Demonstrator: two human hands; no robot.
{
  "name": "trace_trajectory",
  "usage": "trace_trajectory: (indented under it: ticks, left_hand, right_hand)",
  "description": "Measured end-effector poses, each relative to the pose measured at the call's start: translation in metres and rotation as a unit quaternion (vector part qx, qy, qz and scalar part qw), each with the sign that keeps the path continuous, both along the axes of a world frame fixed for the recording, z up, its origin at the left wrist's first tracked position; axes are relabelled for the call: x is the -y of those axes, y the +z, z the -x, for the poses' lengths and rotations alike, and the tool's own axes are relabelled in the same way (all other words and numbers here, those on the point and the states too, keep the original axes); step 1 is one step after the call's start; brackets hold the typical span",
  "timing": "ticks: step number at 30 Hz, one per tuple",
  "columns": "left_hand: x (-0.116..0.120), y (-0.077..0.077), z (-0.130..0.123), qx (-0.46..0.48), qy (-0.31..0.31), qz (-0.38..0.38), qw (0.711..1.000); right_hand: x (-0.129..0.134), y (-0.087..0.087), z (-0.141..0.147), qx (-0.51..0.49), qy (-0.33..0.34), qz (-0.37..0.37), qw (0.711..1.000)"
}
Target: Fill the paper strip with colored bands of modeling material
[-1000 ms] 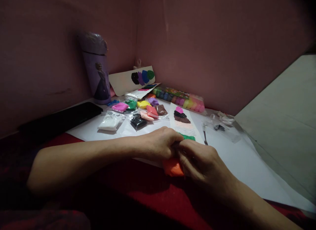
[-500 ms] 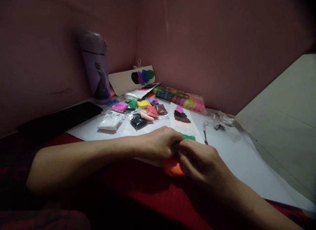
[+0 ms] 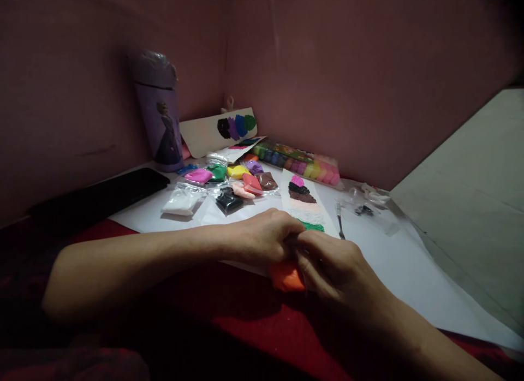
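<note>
Between my two hands hangs a small plastic packet of orange clay (image 3: 287, 276), at the near edge of the white paper. My left hand (image 3: 268, 234) is closed on the packet's upper part, and my right hand (image 3: 329, 261) pinches it from the other side. The fingertips meet and hide the top of the packet. Just beyond the hands lies a card strip (image 3: 305, 198) with pink, black, brown, peach, white and green clay smeared in bands. A thin modelling tool (image 3: 339, 220) rests right of that strip.
Several clay packets, among them white (image 3: 182, 202), black (image 3: 229, 200) and pink (image 3: 198, 177), lie behind my left forearm. A dark phone (image 3: 135, 185) and a purple tumbler (image 3: 164, 119) stand left. A clay box (image 3: 297, 161) is by the wall; opened plastic (image 3: 374, 214) lies right.
</note>
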State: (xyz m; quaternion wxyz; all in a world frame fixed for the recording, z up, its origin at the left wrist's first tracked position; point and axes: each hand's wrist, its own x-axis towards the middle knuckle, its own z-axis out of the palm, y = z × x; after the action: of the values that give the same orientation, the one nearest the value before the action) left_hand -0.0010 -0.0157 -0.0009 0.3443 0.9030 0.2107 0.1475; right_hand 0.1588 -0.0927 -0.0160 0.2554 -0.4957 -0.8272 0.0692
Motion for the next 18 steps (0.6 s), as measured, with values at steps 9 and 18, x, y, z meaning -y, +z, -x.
trace_trajectory:
  ticks: [9, 18]
  left_hand:
    - [-0.0002, 0.0004, 0.0005, -0.003, -0.001, 0.004, 1.000]
    - [0.0010, 0.0011, 0.0006, -0.003, 0.002, 0.007, 1.000]
  right_hand:
    - [-0.0005, 0.0003, 0.0008, 0.002, -0.002, -0.003, 1.000]
    - [0.0004, 0.0026, 0.0014, 0.006, 0.000, 0.001, 1.000]
